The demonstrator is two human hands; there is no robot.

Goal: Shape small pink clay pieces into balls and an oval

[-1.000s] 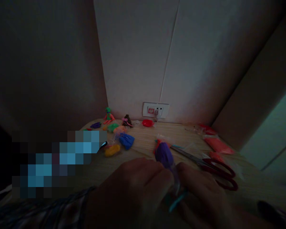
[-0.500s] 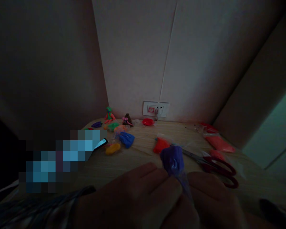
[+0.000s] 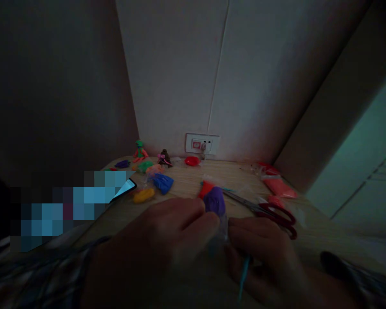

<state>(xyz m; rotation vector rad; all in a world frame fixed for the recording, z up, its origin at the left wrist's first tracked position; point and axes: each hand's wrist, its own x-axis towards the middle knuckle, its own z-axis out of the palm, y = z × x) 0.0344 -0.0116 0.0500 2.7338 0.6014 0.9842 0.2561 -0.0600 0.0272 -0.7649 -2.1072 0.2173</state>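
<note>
Between my hands is a clear plastic bag of purple modelling clay [image 3: 215, 201], its lump upward and its loose plastic end hanging down. My left hand [image 3: 176, 231] is closed on the bag, thumb and fingers pinching it just below the clay. Close to the bag's right side, my right hand [image 3: 263, 249] is closed, with a thin teal strip [image 3: 243, 277] sticking down from its fingers. Whether those fingers also grip the plastic, I cannot tell. Right behind the purple bag lies an orange-red clay bag [image 3: 206, 188], partly covered.
Red-handled scissors [image 3: 260, 208] lie beyond my right hand. Pink clay bags [image 3: 279, 187] are at the right; blue [image 3: 163, 183] and yellow clay [image 3: 144, 195] at the left near a lit phone [image 3: 125, 189]. A green-and-orange figure [image 3: 140, 151] and a brown figure [image 3: 164, 158] stand by the wall.
The purple bag has come lower and left in view, and my hands are slightly further apart. The teal strip now shows below my right hand. The whole view has shifted somewhat.
</note>
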